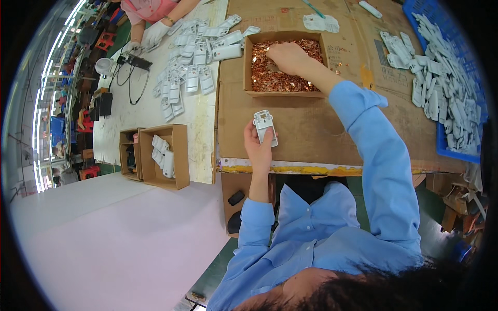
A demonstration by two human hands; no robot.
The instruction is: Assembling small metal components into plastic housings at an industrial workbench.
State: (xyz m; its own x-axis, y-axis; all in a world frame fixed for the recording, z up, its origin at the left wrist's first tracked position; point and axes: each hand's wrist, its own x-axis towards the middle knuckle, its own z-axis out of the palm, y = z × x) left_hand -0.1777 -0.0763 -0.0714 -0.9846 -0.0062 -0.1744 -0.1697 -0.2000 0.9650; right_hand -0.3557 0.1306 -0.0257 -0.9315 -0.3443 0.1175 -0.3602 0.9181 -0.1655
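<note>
A white plastic housing [264, 124] with cut-outs at its top end is held in my left hand [257, 146], the thumb pressed on its face. It is raised near the front edge of the cardboard-covered table [306, 122]. Beyond it stands a shallow cardboard box [285, 94] filled with small copper-coloured metal pieces [275, 82]. My right hand [288, 58] reaches into that box, its fingers bent down among the pieces. Whatever those fingers pinch is hidden or too small to make out.
At right, a blue crate [448, 147] and the table beside it carry many white housings [438, 78]. More housings [193, 57] are heaped at left, near a co-worker's gloved hand [155, 35]. Small cardboard boxes [180, 155] stand on the left table, one holding several housings.
</note>
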